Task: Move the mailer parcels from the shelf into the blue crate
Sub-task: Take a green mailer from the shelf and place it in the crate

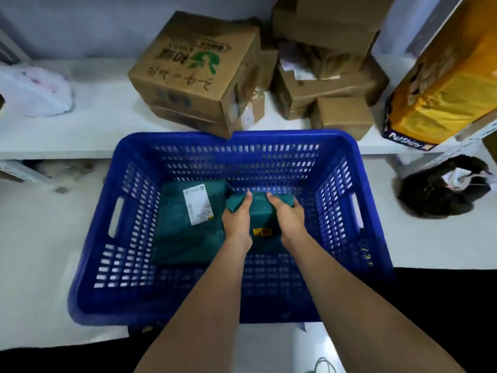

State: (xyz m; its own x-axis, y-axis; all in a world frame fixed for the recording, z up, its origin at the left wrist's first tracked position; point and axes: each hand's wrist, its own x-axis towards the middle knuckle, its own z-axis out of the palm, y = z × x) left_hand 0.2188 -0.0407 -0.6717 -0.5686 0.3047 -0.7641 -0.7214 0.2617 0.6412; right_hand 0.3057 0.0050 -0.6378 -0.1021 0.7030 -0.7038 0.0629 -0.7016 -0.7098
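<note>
Your left hand (pixel 238 219) and right hand (pixel 289 215) both grasp a green parcel (pixel 265 214), fingers clenched on its top edge, low inside the blue crate (pixel 373 184) beside another parcel (pixel 188 224). Release unevenly and it may flop onto its neighbour's label.

Place: parcel storeroom | cardboard boxes (pixel 199 74) stacked on white shelf (pixel 80 130)

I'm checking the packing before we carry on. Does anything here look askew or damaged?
The big cardboard box on the shelf sits skewed, one corner overhanging the blue crate. Both hands, left and right, hold a green mailer inside the crate; nothing looks damaged.
</note>
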